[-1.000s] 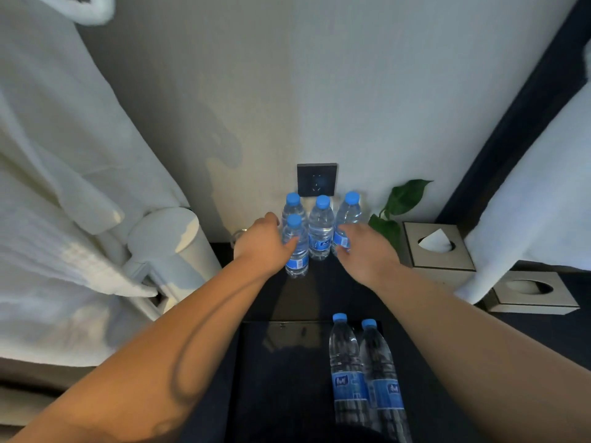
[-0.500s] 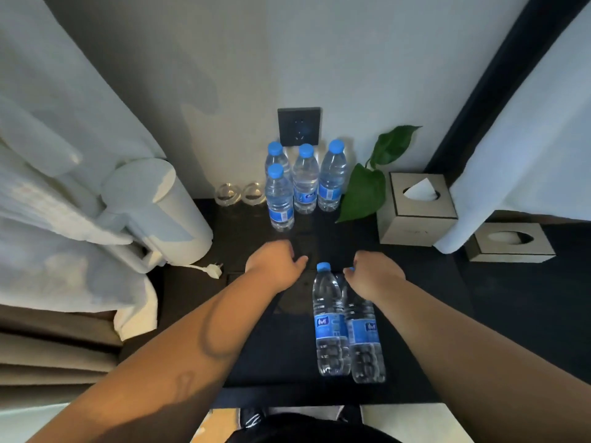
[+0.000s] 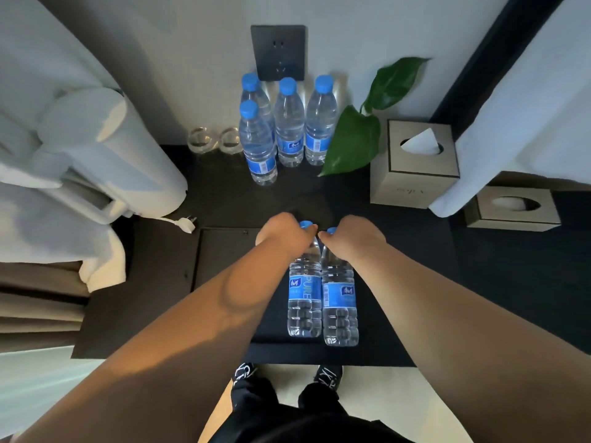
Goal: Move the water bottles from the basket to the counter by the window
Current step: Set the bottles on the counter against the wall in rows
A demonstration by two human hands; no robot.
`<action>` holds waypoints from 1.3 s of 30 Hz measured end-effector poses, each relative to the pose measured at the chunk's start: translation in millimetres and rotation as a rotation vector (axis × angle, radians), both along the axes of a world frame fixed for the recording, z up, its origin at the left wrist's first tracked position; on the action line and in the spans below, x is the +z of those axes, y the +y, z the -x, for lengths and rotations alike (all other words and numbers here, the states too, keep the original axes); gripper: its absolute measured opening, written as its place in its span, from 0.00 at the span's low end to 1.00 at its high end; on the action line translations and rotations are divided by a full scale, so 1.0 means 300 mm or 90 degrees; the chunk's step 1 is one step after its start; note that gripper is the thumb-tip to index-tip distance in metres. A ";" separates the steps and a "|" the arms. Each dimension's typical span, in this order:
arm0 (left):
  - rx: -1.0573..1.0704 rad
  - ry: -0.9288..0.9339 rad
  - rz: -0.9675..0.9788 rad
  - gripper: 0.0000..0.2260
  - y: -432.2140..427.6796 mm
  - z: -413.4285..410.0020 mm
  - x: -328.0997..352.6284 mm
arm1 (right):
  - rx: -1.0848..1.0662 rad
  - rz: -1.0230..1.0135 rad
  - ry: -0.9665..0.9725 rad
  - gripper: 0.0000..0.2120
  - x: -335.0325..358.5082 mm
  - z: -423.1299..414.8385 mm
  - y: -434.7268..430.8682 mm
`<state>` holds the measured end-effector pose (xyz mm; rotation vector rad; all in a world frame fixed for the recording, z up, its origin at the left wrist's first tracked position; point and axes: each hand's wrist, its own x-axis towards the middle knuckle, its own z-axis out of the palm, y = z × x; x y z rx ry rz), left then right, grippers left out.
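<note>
Two clear water bottles with blue caps and labels stand side by side near the front of the dark counter (image 3: pixel 415 282). My left hand (image 3: pixel 283 233) grips the neck of the left bottle (image 3: pixel 304 295). My right hand (image 3: pixel 353 235) grips the neck of the right bottle (image 3: pixel 339 303). Both caps peek out past my fingers. Several more bottles (image 3: pixel 289 126) stand grouped at the back against the wall, under a black socket (image 3: pixel 277 52). No basket is recognisable in view.
A white kettle (image 3: pixel 112 155) with a loose plug (image 3: pixel 186 222) stands at left, beside white cloth. Two glasses (image 3: pixel 214 140) sit left of the back bottles. A green leaf (image 3: pixel 351 142), two tissue boxes (image 3: pixel 415 164) (image 3: pixel 511 207) and a white curtain (image 3: pixel 527 107) are at right.
Both hands drew back from the group at the wall to the two front bottles and closed round their necks. The view tilted downward.
</note>
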<state>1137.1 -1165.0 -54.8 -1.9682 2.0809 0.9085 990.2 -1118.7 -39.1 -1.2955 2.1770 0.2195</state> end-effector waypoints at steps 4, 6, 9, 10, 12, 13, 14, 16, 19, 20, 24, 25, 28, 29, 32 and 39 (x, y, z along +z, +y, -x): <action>0.068 0.021 -0.017 0.20 -0.003 0.022 -0.012 | -0.037 -0.004 -0.027 0.20 -0.020 0.002 -0.002; 0.085 0.030 -0.019 0.19 0.001 0.026 -0.011 | -0.038 -0.011 -0.032 0.20 -0.018 0.005 -0.007; 0.085 0.033 -0.020 0.18 0.015 0.021 0.008 | -0.027 -0.007 -0.038 0.21 0.007 0.005 -0.003; 0.081 0.038 -0.020 0.18 0.019 0.015 0.018 | -0.026 -0.001 -0.041 0.22 0.022 0.005 -0.001; 0.062 0.046 -0.020 0.18 0.028 0.001 0.047 | -0.021 0.022 -0.047 0.21 0.056 0.003 0.004; 0.049 0.045 -0.017 0.19 0.032 -0.006 0.066 | -0.017 0.039 -0.046 0.20 0.074 0.003 0.008; 0.035 0.043 -0.010 0.19 0.036 -0.014 0.087 | -0.010 0.060 -0.042 0.20 0.093 0.002 0.013; 0.016 0.034 0.013 0.19 0.043 -0.028 0.132 | 0.011 0.092 -0.036 0.21 0.131 0.000 0.024; -0.009 0.020 0.056 0.20 0.057 -0.051 0.196 | 0.058 0.104 -0.026 0.24 0.184 -0.001 0.037; -0.020 0.014 0.068 0.20 0.061 -0.060 0.216 | 0.081 0.095 -0.019 0.25 0.202 -0.002 0.039; -0.053 0.011 0.090 0.18 0.076 -0.086 0.287 | 0.138 0.097 -0.015 0.22 0.271 -0.013 0.051; -0.058 0.013 0.099 0.18 0.078 -0.092 0.304 | 0.139 0.106 -0.013 0.22 0.289 -0.018 0.052; -0.070 0.040 0.140 0.16 0.075 -0.113 0.360 | 0.145 0.140 0.011 0.25 0.348 -0.040 0.046; -0.080 0.042 0.163 0.16 0.071 -0.120 0.380 | 0.150 0.152 0.027 0.26 0.371 -0.049 0.045; -0.112 0.026 0.236 0.16 0.050 -0.139 0.444 | 0.161 0.188 0.063 0.26 0.440 -0.080 0.034; -0.102 0.071 0.287 0.16 -0.041 -0.179 0.559 | 0.109 0.262 0.065 0.21 0.564 -0.114 -0.012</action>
